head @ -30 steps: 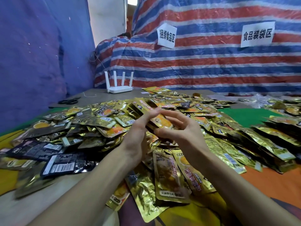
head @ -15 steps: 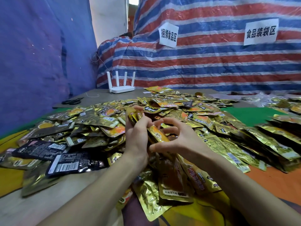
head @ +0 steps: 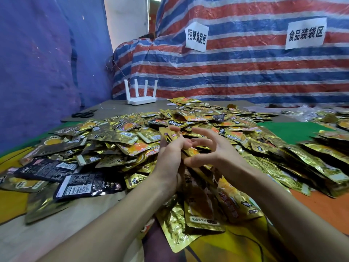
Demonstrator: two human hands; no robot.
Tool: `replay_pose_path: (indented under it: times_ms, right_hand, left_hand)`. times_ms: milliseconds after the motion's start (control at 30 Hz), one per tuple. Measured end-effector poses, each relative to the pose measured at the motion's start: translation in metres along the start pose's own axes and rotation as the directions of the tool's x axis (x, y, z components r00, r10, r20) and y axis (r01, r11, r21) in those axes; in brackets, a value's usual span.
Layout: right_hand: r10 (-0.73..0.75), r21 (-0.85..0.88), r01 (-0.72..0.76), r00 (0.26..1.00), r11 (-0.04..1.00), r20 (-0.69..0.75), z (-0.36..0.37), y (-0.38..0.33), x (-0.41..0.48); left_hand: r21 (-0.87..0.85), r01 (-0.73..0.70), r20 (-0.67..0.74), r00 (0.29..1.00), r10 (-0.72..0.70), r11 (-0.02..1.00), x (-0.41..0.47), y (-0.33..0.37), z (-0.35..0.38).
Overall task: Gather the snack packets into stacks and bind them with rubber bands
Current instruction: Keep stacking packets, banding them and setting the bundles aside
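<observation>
Closest to us, a few loose gold foil packets [head: 204, 218] lie crumpled on a yellow printed cloth [head: 232, 246], between our two bare forearms. To their left, black foil packets with white barcode labels [head: 83, 187] rest flat at the edge of a beige surface [head: 56, 233].

Just beyond, our hands meet above the pile. Our left hand [head: 170, 157] curls its fingers round a small stack of gold snack packets [head: 168, 133], held upright so that the top edges stick out above the knuckles. Our right hand [head: 219, 154] is close against it, thumb by the lower part of the stack and fingers arched over it. We cannot tell whether it grips the stack or only touches it.

Behind the hands spreads a big heap of gold and orange snack packets [head: 128, 135], lying every way across the table. On the right, more gold packets in overlapping rows [head: 321, 163] lie beside an orange mat [head: 324, 207], and a green mat [head: 294, 131] shows between them and the heap.

Farther back, on the grey tabletop [head: 117, 106], black-handled scissors [head: 84, 114] lie at the left and a white router with four upright antennas [head: 141, 98] stands near the wall. Behind it hangs a red, white and blue striped tarpaulin [head: 245, 72] bearing a white paper sign [head: 196, 36] and a second white sign [head: 306, 33], both with black characters. A blue cloth [head: 37, 63] covers the left side.
</observation>
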State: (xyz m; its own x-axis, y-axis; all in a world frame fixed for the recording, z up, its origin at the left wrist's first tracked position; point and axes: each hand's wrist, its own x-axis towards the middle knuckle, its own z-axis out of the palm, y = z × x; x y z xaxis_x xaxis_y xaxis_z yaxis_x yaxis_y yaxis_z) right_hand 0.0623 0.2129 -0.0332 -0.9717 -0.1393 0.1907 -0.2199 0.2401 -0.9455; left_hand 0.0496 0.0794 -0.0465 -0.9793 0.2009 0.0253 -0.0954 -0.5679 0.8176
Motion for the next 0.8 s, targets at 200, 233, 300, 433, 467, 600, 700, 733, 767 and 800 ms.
replay_pose_path:
  times_ms: [200,233,300,433,467,600,700,733,767,800]
  right_hand:
    - [-0.116,0.123,0.185,0.897,0.975,-0.427,-0.01,-0.001,0.001]
    - [-0.159,0.045,0.222,0.811,0.974,-0.563,-0.007,0.003,0.002]
    - [-0.313,-0.186,0.257,0.673,0.948,-0.67,-0.004,0.008,0.003]
    - [-0.257,-0.08,0.248,0.958,0.965,-0.131,-0.004,0.011,0.0]
    - [-0.213,-0.08,0.216,0.976,0.973,0.044,-0.001,0.012,0.001]
    - [-0.225,-0.09,0.256,0.938,0.963,0.262,0.005,0.02,0.004]
    - [-0.259,-0.162,0.292,0.946,0.942,0.196,-0.003,0.016,0.002]
    - [-0.244,-0.213,0.28,0.953,0.936,0.179,-0.006,0.014,0.001]
    - [-0.214,-0.271,0.253,0.962,0.929,0.168,-0.01,0.011,-0.002]
    - [-0.18,-0.333,0.221,0.972,0.917,0.149,-0.015,0.009,-0.005]
  left_hand:
    - [-0.08,-0.07,0.067,0.995,0.076,0.994,-0.007,-0.003,0.012]
    - [-0.1,-0.104,0.065,0.992,0.11,0.99,-0.006,-0.003,0.014]
    - [-0.089,-0.192,0.034,0.98,0.196,0.977,-0.003,-0.002,0.013]
    - [0.023,-0.332,-0.063,0.941,0.333,0.943,-0.001,0.003,0.002]
    - [0.037,-0.357,-0.07,0.931,0.359,0.933,0.0,0.004,0.0]
    - [0.127,-0.433,-0.024,0.898,0.439,0.892,0.004,0.002,-0.002]
    - [0.277,-0.462,0.06,0.883,0.465,0.842,0.006,0.003,-0.003]
    - [0.322,-0.455,0.108,0.889,0.445,0.83,0.006,0.003,-0.003]
    - [0.361,-0.44,0.148,0.898,0.415,0.822,0.004,0.003,-0.003]
    - [0.406,-0.414,0.167,0.91,0.379,0.815,0.003,0.002,-0.003]
